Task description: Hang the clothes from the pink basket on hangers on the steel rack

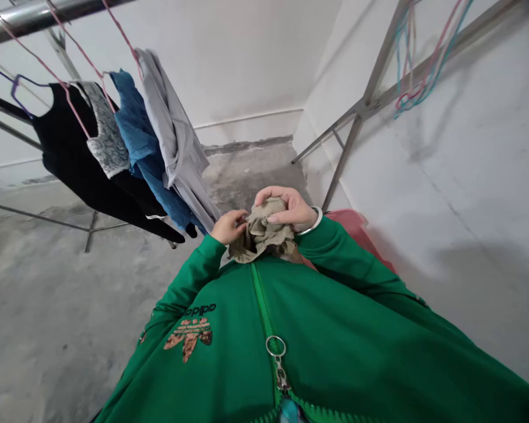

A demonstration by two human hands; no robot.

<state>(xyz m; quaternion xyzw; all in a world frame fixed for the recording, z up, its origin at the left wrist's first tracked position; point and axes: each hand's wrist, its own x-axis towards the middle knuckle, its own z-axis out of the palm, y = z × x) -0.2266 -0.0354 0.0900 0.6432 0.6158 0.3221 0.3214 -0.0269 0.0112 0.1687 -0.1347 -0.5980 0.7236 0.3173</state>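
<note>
A crumpled khaki cloth garment (268, 232) is bunched up in front of my chest, and its full shape cannot be made out. My right hand (293, 208), with a white bracelet at the wrist, is closed on the upper part of the bundle. At its left edge, my left hand (230, 227) has its fingers curled in against the fabric, pinching it. Part of the garment hangs below both hands, over the top of my green zipped jacket (229, 329).
On the left, a metal rail (30, 20) holds hangers with black trousers (92, 182), a blue garment (136, 135) and a grey garment (171, 129). A pink plastic tub (350, 226) stands at right. Behind it are a metal stand (359, 108) and spare hangers (417, 97).
</note>
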